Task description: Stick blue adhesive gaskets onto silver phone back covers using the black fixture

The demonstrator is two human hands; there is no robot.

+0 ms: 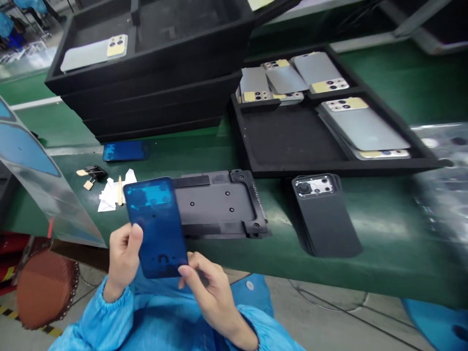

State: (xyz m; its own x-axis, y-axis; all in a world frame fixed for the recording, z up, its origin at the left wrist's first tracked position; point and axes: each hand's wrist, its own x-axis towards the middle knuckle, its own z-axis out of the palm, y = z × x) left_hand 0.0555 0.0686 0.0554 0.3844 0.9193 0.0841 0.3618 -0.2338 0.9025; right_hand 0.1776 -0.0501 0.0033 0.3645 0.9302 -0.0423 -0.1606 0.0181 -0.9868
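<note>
A phone back cover [157, 234] with a glossy blue face is held up between my two hands, tilted slightly, above the table's front edge. My left hand [124, 256] grips its left edge, thumb on the near face. The lower right corner is pinched by my right hand [210, 287]. Behind the cover lies a dark grey fixture plate [212, 204] with a recessed bed and small round holes; the cover hides its left end. To the right, a stack of dark grey phone back covers [329, 219] rests on the green table, camera cutouts at the top.
Stacked black trays [153, 92] stand at the back left. A black divided tray [281, 141] at the back right holds silver phone covers [365, 126]. Another blue cover [124, 151], binder clips [94, 173] and white paper scraps [108, 195] lie left. A red-brown stool [46, 287] is below.
</note>
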